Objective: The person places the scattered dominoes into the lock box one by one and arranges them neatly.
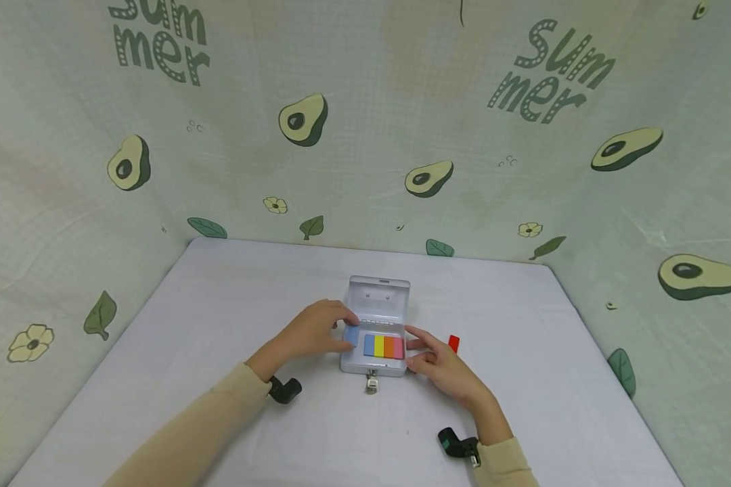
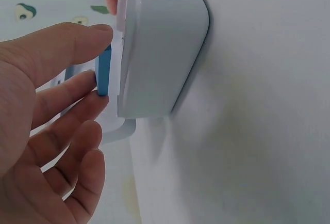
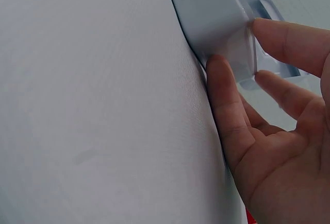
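Observation:
A small open-lidded pale metal box (image 1: 373, 370) stands on the table. Inside it lies a row of coloured strips, with blue, yellow (image 1: 379, 345), orange and pink showing. Over the box's left end, my left hand (image 1: 317, 329) pinches a thin blue block (image 2: 103, 72) between thumb and fingertips; its other fingers curl loosely. The block is held on edge close by the box wall in the left wrist view. At the opposite end, my right hand (image 1: 446, 368) rests extended fingertips (image 3: 219, 69) against the box's right wall and rim.
A red piece (image 1: 453, 343) lies on the table just beyond the right hand, partly hidden by it. The raised lid (image 1: 379, 301) leans back behind the box, and a metal latch (image 1: 371, 383) hangs at its front. Printed cloth surrounds the white table (image 1: 250, 277).

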The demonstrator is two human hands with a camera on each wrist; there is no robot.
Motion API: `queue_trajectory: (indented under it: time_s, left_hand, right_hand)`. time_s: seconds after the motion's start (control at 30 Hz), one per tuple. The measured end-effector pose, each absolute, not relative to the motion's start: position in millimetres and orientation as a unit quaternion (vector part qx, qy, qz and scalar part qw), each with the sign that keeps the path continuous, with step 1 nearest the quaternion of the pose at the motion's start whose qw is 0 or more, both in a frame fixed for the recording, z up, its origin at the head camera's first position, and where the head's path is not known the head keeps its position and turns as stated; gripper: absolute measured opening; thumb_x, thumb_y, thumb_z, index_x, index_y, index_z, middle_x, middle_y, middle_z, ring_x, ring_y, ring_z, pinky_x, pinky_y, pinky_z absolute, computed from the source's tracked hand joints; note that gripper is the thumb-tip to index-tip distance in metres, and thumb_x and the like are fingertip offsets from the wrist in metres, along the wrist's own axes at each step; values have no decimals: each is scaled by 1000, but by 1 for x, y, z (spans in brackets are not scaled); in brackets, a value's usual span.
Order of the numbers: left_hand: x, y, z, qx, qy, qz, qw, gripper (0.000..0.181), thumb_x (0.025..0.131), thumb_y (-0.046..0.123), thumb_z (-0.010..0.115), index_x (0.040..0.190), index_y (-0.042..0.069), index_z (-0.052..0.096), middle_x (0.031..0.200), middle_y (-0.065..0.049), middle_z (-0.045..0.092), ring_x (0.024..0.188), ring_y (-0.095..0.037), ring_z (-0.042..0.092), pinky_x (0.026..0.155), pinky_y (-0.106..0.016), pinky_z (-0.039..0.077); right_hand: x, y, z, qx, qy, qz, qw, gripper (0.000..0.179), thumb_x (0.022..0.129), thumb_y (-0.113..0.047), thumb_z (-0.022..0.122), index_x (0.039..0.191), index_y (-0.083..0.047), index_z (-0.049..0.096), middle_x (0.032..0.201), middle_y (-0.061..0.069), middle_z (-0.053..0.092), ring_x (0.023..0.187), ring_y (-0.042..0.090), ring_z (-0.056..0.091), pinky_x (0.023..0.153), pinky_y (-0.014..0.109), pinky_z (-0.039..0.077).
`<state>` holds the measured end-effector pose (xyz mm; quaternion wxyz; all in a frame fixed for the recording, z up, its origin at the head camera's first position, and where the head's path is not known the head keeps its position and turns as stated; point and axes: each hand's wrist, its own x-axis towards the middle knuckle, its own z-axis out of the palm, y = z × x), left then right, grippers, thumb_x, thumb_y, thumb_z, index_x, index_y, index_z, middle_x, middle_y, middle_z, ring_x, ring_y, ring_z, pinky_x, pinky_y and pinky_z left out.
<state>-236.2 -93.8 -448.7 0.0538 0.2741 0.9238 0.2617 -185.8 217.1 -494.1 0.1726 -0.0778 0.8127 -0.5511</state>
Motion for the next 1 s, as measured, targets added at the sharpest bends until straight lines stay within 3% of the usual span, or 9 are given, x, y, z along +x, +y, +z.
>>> queue_trajectory:
  time_s: [0.43, 1.0]
  left_hand:
    - [-237, -85, -452, 294, 917, 262, 61, 40, 85, 26, 91, 121, 13, 78, 117, 0, 73, 104, -20, 63, 96, -40, 55]
    - [-238, -79, -461, 298, 927, 220, 47, 40, 84, 29, 92, 119, 16, 79, 112, 4, 72, 103, -16, 63, 99, -38, 55]
  right_hand:
    - [-185, 215, -492, -73, 817, -547, 170, 66, 102, -23, 72, 162, -23, 44, 147, 12, 56, 109, 22, 67, 96, 33, 51]
    - [-185, 214, -491, -80, 816, -546, 170, 66, 103, -21, 71, 163, -22, 43, 148, 13, 56, 109, 22, 68, 98, 34, 51]
